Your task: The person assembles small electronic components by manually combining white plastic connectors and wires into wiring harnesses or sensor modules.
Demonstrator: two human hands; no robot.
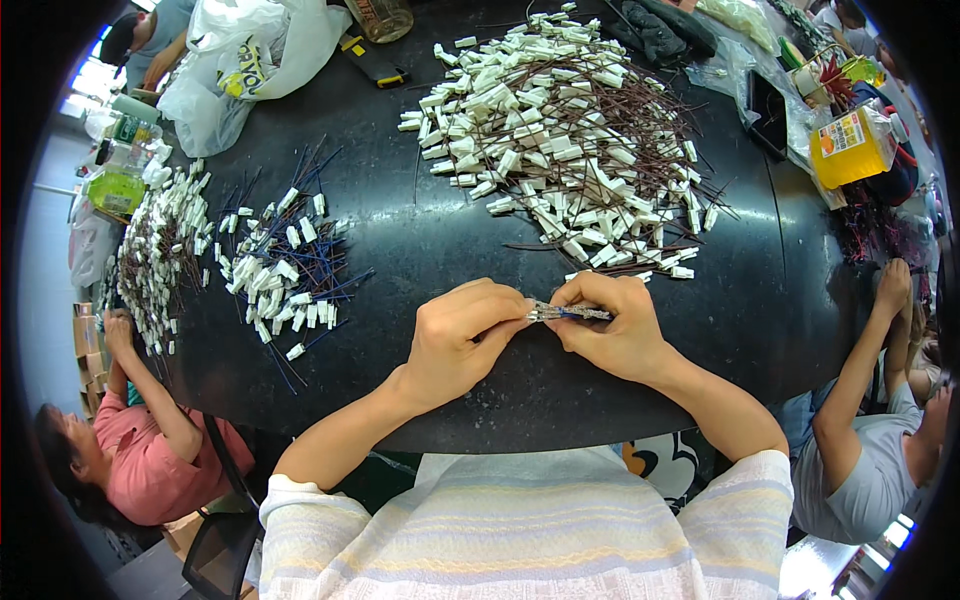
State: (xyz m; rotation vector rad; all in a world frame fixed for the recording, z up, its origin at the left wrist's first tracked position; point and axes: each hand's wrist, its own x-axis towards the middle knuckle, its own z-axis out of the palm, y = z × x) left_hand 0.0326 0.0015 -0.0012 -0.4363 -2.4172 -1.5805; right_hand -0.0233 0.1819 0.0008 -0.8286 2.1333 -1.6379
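Over the near part of the dark table, my two hands meet fingertip to fingertip. My left hand is closed in a pinch on the left end of a small silvery metal piece with a bit of blue; what kind it is I cannot make out. My right hand grips the other end of it between thumb and curled fingers. Just beyond my hands lies a big pile of white plastic connectors with brown wires. A smaller heap of white connectors with blue wires sits to the left.
Another connector pile lies far left, near a co-worker in a pink shirt. A grey-shirted person works at the right. Plastic bags, a yellow-black box cutter, a phone and an orange-yellow bottle line the far side.
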